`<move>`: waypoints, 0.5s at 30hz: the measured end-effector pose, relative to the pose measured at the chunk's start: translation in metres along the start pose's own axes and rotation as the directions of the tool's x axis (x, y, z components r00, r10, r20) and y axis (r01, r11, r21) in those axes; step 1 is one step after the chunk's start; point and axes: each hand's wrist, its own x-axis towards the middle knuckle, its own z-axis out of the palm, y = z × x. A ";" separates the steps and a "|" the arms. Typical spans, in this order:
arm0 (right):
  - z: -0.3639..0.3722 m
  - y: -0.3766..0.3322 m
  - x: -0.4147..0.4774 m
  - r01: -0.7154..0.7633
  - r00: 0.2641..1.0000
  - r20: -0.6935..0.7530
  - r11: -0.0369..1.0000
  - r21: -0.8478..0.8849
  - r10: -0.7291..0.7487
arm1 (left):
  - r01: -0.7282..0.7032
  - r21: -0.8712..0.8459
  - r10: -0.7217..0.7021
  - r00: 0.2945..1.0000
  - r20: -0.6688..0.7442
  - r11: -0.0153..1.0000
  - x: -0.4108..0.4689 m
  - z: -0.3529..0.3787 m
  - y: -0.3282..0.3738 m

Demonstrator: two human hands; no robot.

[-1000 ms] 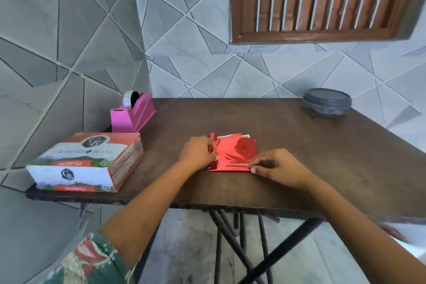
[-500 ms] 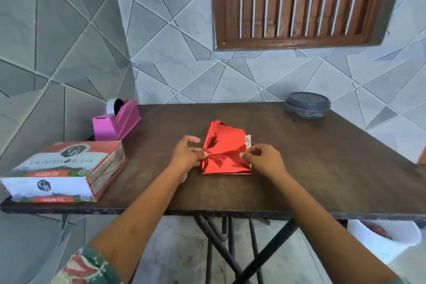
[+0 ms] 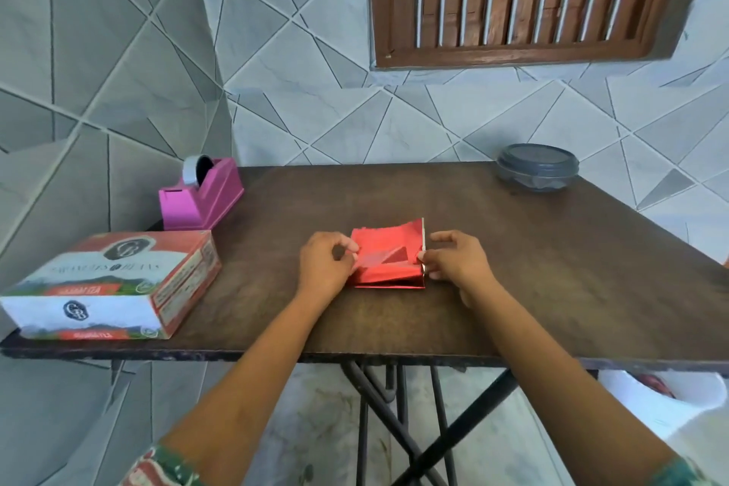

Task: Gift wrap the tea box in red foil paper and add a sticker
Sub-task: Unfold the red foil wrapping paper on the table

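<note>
Folded red foil paper [image 3: 394, 245] lies flat on the worktop [image 3: 532, 288], centre, a bit nearer the front edge than the back. Top layer is lifted and creased, with a white underside strip showing along its right edge.

Left hand [image 3: 325, 268] is at the foil's left edge, fingers curled, thumb and fingertips pinching a foil layer. Right hand [image 3: 457, 264] is at the foil's right edge with its thumb tip against that edge. Looks like a pinch, index finger held out above it. Both hands are touching the foil, forearms coming in over the front of the worktop.

Tea box [image 3: 114, 284] sits well left of the foil at the front-left corner of the worktop. It is unwrapped, lying flat, and neither hand touches it.

Pink tape dispenser [image 3: 201, 195] is left of the foil and behind it, just past the tea box. A grey lidded container [image 3: 537, 166] is right of the foil and far behind it, at the back-right corner. Part of a white bin [image 3: 670, 398] shows below and right of the foil, under the worktop edge.
</note>
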 end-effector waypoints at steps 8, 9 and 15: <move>-0.003 -0.005 0.003 0.014 0.997 -0.076 0.997 0.073 -0.008 | -0.324 -0.101 0.339 0.883 0.324 0.941 -0.010 -0.004 0.012; -0.003 -0.005 0.003 0.014 0.997 -0.074 0.997 0.075 -0.008 | -0.365 -0.059 0.363 0.873 0.324 0.929 -0.009 -0.001 0.011; -0.001 -0.006 -0.001 0.093 0.987 -0.121 0.992 -0.081 -0.102 | -0.242 -0.069 0.251 0.950 0.186 0.968 -0.004 0.003 0.016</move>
